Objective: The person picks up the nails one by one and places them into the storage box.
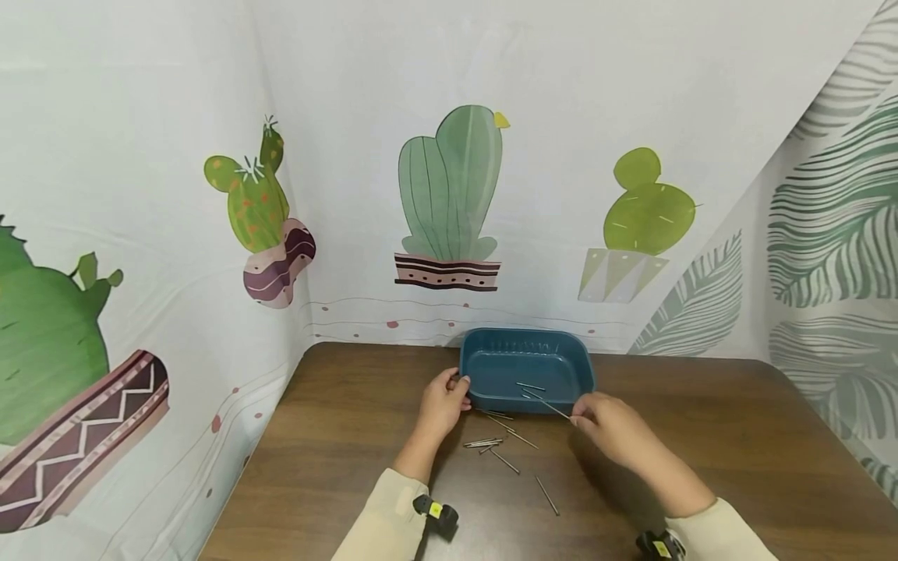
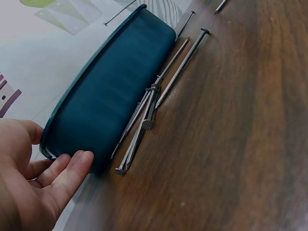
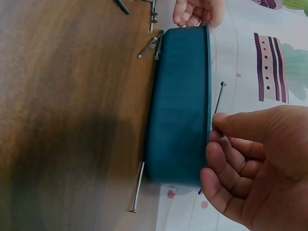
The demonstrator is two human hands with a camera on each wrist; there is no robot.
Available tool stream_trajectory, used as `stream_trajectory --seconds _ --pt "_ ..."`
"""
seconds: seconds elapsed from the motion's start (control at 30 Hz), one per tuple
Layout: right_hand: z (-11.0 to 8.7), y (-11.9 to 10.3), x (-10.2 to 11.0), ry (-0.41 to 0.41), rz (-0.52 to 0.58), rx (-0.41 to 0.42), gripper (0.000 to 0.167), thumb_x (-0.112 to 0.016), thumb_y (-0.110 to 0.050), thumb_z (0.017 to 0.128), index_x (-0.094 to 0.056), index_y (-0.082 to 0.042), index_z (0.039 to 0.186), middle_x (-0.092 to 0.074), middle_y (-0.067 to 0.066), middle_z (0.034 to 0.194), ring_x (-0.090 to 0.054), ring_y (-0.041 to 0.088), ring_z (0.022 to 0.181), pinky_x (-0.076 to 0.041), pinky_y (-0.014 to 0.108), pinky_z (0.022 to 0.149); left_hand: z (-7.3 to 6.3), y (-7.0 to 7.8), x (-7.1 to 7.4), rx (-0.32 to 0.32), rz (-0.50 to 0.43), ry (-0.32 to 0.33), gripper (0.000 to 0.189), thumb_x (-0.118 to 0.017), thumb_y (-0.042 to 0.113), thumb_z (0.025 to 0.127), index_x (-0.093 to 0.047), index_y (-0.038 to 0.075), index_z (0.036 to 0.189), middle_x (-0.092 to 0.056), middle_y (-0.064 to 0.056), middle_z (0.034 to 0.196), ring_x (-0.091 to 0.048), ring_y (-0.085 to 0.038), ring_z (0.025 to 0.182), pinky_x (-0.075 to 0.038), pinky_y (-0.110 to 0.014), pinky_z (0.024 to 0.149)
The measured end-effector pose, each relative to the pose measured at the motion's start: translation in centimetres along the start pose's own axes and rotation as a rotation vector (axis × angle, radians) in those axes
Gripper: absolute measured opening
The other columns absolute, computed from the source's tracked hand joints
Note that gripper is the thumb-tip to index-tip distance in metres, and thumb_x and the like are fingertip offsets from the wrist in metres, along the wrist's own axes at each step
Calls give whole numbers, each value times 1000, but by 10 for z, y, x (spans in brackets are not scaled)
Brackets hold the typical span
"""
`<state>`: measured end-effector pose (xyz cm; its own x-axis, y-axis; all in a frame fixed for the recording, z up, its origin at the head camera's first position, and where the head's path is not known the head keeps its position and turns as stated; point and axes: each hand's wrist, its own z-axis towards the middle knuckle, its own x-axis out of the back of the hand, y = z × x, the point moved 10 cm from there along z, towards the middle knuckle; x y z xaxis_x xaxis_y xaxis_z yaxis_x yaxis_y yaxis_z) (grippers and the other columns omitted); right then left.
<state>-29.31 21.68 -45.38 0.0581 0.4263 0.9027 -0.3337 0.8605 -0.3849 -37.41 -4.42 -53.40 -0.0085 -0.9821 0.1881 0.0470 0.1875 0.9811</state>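
Near: slim metal nails strewn on the wood-grained table. Right hand pinches one nail by an end, fingers closed, its long axis slanting left and away over the near rim of the tray (head outermost); left hand, fingers curled, grips that smooth, round-cornered blue tray's left end.

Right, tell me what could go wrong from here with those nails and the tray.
The right hand pinches a nail near one end, so it might slip or swing before it lands well.

The left hand grips just one end of the teal tray; a bump could swivel it.

Loose nails lie close along the tray's side, so a shift might scatter them across the table.
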Motion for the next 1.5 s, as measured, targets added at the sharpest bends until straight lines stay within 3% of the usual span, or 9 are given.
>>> stream_trajectory --seconds 0.33,0.9,1.5 --pt "13 9 11 51 15 -24 7 -72 -10 91 -67 -10 86 -64 1 82 -62 15 77 -53 39 72 0 2 0 -6 2 -6 46 -60 21 101 -54 -8 136 -60 -11 87 -71 -21 68 -62 -31 64" --pt "34 18 22 94 65 -58 6 -69 -10 93 -68 -5 90 -64 6 82 -55 18 74 -47 38 68 1 0 0 2 7 1 46 -59 21 101 -54 -7 137 -61 -10 86 -70 -18 66 -62 -30 64" --pt "50 22 19 94 34 -97 10 -67 -13 95 -69 -3 94 -66 8 84 -56 19 74 -47 39 68 1 -1 0 -6 13 1 46 -60 19 100 -54 -8 137 -61 -10 84 -71 -24 66 -62 -34 64"
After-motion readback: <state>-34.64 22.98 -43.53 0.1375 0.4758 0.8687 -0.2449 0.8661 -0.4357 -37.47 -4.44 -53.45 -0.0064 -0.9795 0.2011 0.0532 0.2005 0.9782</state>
